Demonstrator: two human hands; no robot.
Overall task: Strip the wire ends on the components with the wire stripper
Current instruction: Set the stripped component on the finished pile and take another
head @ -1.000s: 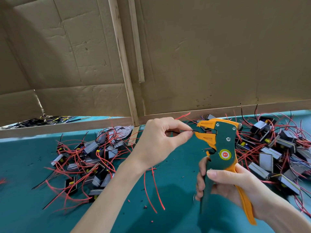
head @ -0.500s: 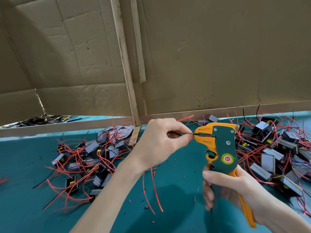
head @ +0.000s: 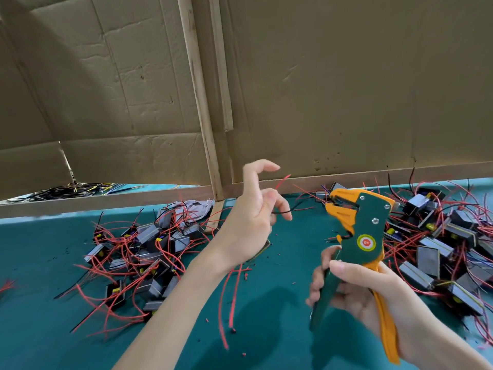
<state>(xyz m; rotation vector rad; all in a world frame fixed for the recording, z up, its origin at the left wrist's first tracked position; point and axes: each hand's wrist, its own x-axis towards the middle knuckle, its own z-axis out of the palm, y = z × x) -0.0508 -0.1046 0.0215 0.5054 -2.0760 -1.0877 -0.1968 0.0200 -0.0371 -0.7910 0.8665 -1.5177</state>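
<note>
My right hand (head: 354, 287) grips the handles of the green and orange wire stripper (head: 362, 233), held upright with its jaws pointing left. My left hand (head: 250, 217) is a short way left of the jaws, index finger lifted and spread. Its lower fingers curl round a component (head: 265, 247) that is mostly hidden in the palm. A thin black wire (head: 282, 211) crosses the fingertips, and red wires (head: 232, 295) dangle below the hand. The black wire's end is clear of the jaws.
A pile of components with red wires (head: 149, 252) lies on the teal table (head: 40, 303) at left, and a larger pile (head: 440, 244) at right. Cardboard walls (head: 346, 89) and a wooden strip (head: 202, 108) stand close behind. Small insulation bits dot the table.
My left hand has pulled the black wire out of the stripper jaws and moved left, its pinch loosened and index finger lifted. The stripper has tilted slightly and its handles have opened.
</note>
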